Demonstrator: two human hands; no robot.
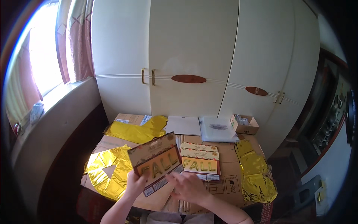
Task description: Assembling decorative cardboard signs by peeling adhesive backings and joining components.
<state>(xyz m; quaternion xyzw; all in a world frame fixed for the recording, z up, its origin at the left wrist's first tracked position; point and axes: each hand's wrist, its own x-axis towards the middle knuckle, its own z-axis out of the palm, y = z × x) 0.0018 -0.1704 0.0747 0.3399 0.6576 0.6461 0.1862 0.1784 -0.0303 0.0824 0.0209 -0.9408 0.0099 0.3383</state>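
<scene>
My left hand (137, 183) grips a printed balloon package card (158, 158) by its lower left side, thumb on the front. The card is tilted above the cardboard and shows gold letter balloons on an orange panel. My right hand (189, 187) is at the card's lower right edge, fingers stretched toward it; whether they touch it is unclear. Similar package cards (201, 165) lie overlapped just right of the held one. Flat gold foil balloons lie around: one with a triangular hole (122, 170) at left, a bent one (140, 130) behind, another (256, 175) at right.
Flattened cardboard (227, 170) covers the table. Along the back are a grey-white flat sheet (183, 126), a stack of clear plastic bags (218, 128) and a small open carton (247, 127). A white wardrobe (194, 44) stands behind; a curtained window is at left.
</scene>
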